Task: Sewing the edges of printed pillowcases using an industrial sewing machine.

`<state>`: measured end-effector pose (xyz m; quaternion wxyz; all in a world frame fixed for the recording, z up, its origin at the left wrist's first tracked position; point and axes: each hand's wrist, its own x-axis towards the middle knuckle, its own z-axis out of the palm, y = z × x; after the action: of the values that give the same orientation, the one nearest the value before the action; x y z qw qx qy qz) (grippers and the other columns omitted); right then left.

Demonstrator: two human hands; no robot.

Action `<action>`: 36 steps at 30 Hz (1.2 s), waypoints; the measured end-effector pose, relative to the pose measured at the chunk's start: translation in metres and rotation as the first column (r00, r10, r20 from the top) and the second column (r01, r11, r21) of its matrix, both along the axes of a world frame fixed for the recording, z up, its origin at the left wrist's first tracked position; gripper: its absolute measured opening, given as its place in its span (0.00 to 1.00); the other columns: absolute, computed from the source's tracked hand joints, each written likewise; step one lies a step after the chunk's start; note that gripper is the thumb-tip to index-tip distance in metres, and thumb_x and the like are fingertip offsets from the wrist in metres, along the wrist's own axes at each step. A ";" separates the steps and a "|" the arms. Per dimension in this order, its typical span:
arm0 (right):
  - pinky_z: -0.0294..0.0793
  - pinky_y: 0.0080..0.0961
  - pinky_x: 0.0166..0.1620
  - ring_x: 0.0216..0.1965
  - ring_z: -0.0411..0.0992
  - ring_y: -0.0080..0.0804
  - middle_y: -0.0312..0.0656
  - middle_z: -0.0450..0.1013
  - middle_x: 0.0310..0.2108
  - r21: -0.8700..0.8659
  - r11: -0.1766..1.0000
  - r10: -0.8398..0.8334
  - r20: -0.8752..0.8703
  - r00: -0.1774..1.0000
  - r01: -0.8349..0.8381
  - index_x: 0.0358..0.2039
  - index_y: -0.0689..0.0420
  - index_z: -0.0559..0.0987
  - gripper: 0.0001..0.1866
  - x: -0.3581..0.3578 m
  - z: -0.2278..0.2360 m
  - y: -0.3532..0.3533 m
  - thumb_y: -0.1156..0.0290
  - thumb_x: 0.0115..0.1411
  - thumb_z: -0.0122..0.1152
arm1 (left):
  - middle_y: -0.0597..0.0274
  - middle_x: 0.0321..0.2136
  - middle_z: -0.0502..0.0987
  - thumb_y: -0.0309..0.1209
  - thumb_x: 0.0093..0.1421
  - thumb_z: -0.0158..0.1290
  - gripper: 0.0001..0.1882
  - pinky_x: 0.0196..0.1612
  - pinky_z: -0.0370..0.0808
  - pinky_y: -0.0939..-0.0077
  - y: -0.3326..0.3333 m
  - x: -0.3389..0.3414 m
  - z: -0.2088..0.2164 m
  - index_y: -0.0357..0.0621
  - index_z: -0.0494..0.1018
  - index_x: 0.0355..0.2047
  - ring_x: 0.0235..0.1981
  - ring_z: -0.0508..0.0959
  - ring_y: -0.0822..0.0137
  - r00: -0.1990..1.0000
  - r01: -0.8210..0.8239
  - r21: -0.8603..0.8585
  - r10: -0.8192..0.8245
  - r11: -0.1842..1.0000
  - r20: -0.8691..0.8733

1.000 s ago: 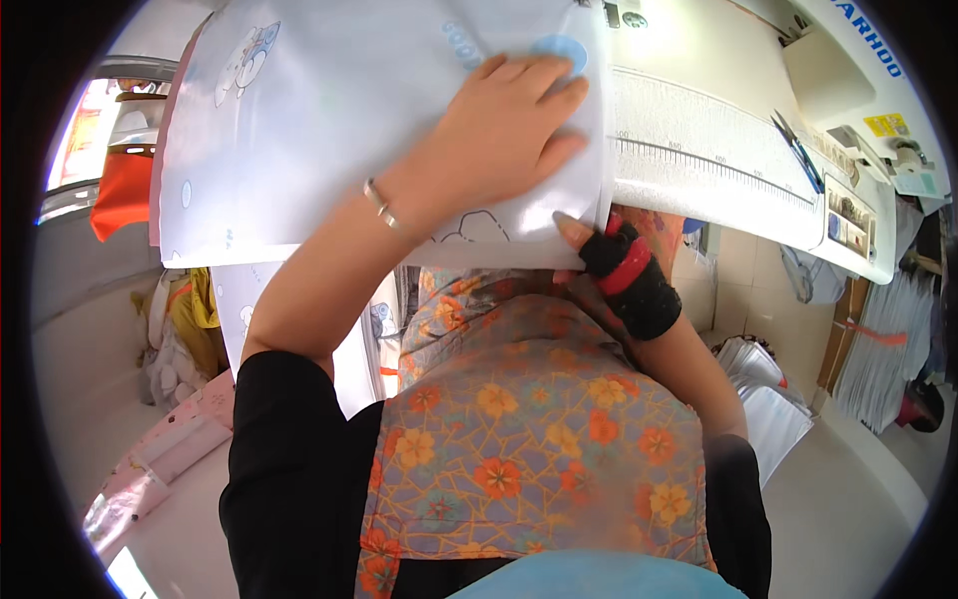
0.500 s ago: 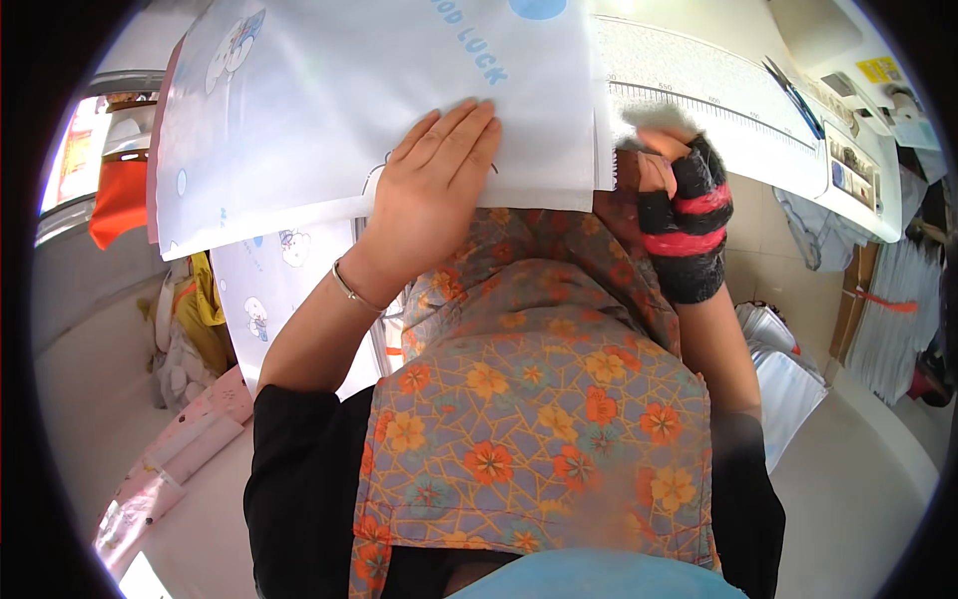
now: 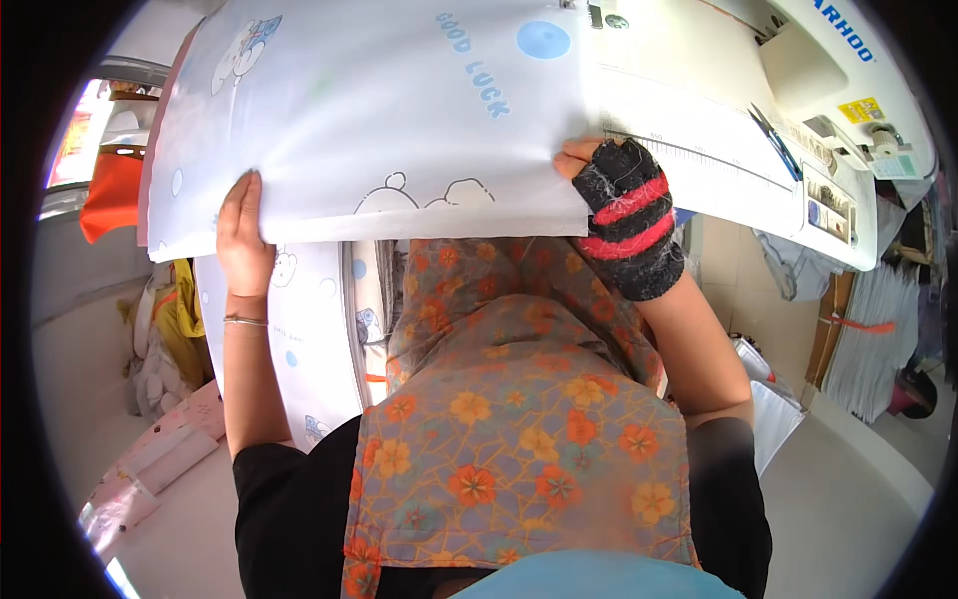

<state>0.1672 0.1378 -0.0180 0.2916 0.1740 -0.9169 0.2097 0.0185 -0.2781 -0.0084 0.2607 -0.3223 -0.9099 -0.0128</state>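
A smooth white sheet of printed fabric [image 3: 379, 130], with pale blue pictures and lettering, lies across the work surface in front of me. My left hand [image 3: 244, 235] rests at its near left edge, fingers straight and flat on top; the thumb is hidden. At the sheet's right edge, my right hand [image 3: 629, 220] wears a black fingerless glove with red stripes. Its bare fingertips are bent in and pinch the border. The sheet's far right part runs up to the sewing machine's metal foot [image 3: 567, 5].
The white sewing machine [image 3: 838, 60] stands at the upper right, its bed marked with a ruler scale [image 3: 699, 155]. A slim blue-and-black pointed tool [image 3: 778, 145] lies there beside a small parts tray [image 3: 830, 210]. More printed fabric [image 3: 289, 339] hangs below my left hand. Stacked pale sheets [image 3: 873, 329] stand far right.
My left hand has moved left from the sheet's middle to its near left edge. My right hand has come in from beside the sheet and taken its right edge.
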 end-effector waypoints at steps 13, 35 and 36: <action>0.70 0.44 0.54 0.51 0.69 0.54 0.53 0.71 0.50 0.173 0.978 -0.136 0.094 0.986 0.118 0.48 0.61 0.75 0.24 -0.050 0.014 0.002 0.65 0.52 0.67 | 0.57 0.50 0.76 0.11 0.43 0.45 0.32 0.53 0.75 0.66 0.005 -0.101 0.024 0.46 0.74 0.51 0.49 0.76 0.53 0.988 0.086 -0.108 -0.072 0.990 0.134; 0.68 0.43 0.58 0.55 0.68 0.53 0.53 0.69 0.55 0.257 0.947 -0.206 0.026 0.978 0.192 0.52 0.53 0.75 0.25 -0.105 0.010 0.021 0.54 0.57 0.63 | 0.62 0.38 0.76 0.19 0.49 0.50 0.23 0.40 0.77 0.69 0.028 -0.031 0.037 0.45 0.76 0.47 0.37 0.78 0.62 0.996 0.058 -0.345 -0.076 0.937 -0.040; 0.68 0.43 0.58 0.55 0.68 0.53 0.53 0.69 0.55 0.255 0.948 -0.205 0.022 0.979 0.192 0.52 0.53 0.75 0.25 -0.105 0.009 0.021 0.54 0.57 0.63 | 0.62 0.37 0.77 0.19 0.48 0.51 0.22 0.39 0.77 0.69 0.030 -0.018 0.040 0.44 0.77 0.46 0.36 0.78 0.61 0.996 0.084 -0.322 -0.091 0.943 -0.008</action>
<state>0.0620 0.1588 -0.0086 0.2645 0.1113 -0.9557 0.0656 0.0002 -0.2481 0.0316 0.2143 -0.4006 -0.8817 0.1275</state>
